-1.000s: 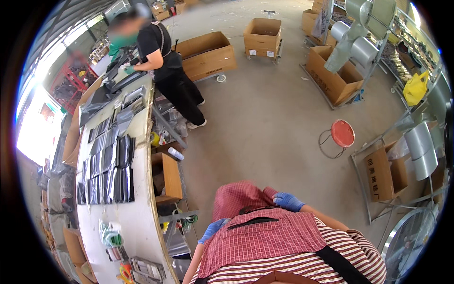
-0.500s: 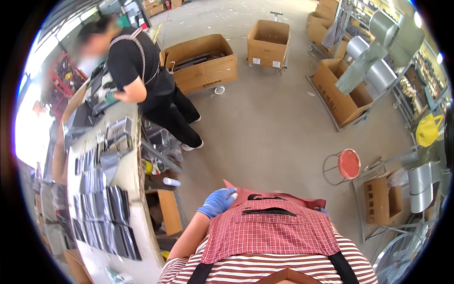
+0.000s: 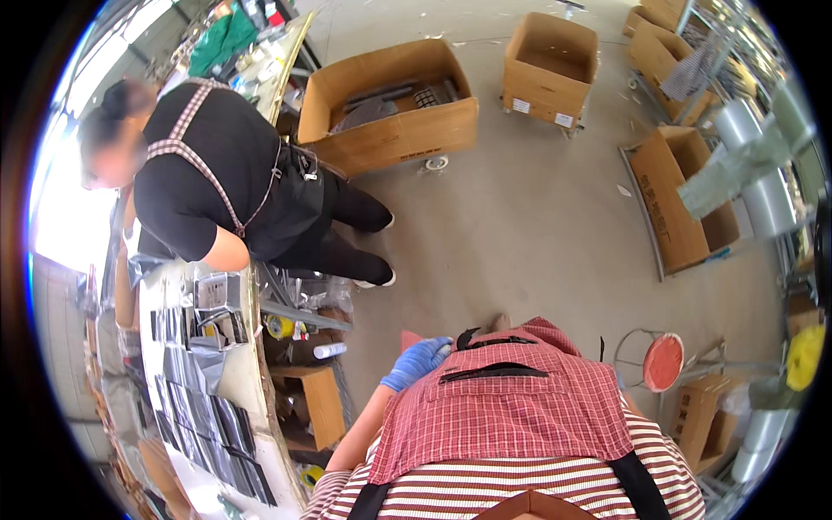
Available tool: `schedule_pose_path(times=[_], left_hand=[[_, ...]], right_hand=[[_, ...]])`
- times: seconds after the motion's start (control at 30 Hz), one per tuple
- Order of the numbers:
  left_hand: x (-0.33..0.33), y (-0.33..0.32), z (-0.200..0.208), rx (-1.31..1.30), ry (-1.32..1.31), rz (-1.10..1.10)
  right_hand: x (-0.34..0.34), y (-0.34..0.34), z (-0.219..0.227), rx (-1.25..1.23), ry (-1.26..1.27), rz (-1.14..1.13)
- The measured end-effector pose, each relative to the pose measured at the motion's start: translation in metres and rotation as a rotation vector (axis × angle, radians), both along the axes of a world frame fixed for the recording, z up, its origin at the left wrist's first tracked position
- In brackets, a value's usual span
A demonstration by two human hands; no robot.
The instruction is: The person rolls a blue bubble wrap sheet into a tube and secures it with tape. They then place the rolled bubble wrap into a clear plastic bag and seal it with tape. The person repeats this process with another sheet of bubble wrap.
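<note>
My left hand (image 3: 418, 364), in a blue glove, is at the left edge of my red checked apron (image 3: 503, 407). Its fingers are curled together against the cloth, and what they hold, if anything, is hidden. Only a sliver of blue glove shows of my right hand (image 3: 620, 380), beyond the apron's right side; its fingers are out of sight. Left of me is a long white workbench (image 3: 276, 464), on which lie rows of dark and silvery flat pieces (image 3: 212, 429).
A person (image 3: 217, 173) in black leans over the bench ahead on the left. Cardboard boxes on wheels (image 3: 390, 139) (image 3: 550, 74) stand farther off. At right are a long carton (image 3: 667, 204), a red round stool (image 3: 663, 362) and metal racks. A white bottle (image 3: 329, 350) lies near the bench's underside.
My view has shifted forward and turned left, so the person and boxes appear larger or farther right. The person bends lower over the bench. My left hand stays by the apron.
</note>
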State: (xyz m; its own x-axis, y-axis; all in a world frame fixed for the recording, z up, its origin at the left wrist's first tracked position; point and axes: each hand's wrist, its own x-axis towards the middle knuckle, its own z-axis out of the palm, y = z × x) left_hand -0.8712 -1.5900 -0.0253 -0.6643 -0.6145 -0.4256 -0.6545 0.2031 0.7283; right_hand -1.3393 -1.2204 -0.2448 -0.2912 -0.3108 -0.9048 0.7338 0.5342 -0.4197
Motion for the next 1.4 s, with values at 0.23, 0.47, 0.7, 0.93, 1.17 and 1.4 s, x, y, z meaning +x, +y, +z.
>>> schedule_pose_path(times=[0.23,0.47,0.7,0.93,1.17,1.4], left_hand=[[-0.014,-0.075,-0.023,0.147,0.117,0.337],[-0.008,-0.216,-0.041,0.118,0.004,0.3],[0.015,-0.329,-0.013,0.072,0.14,0.581],[0.027,-0.374,0.001,-0.215,0.14,1.06],[0.042,-0.43,0.084,-0.546,-0.313,1.183],[0.046,-0.456,0.082,-0.735,-0.362,1.043]], right_hand=[[-0.115,-0.275,0.072,-0.133,0.24,0.063],[-0.077,-0.376,0.019,-0.301,-0.217,0.337],[-0.005,-0.472,0.057,0.031,0.219,0.871],[-0.009,-0.658,0.079,0.221,0.077,0.909],[-0.002,-0.778,0.042,0.265,0.118,1.122],[0.036,-0.846,0.065,0.152,0.083,1.219]])
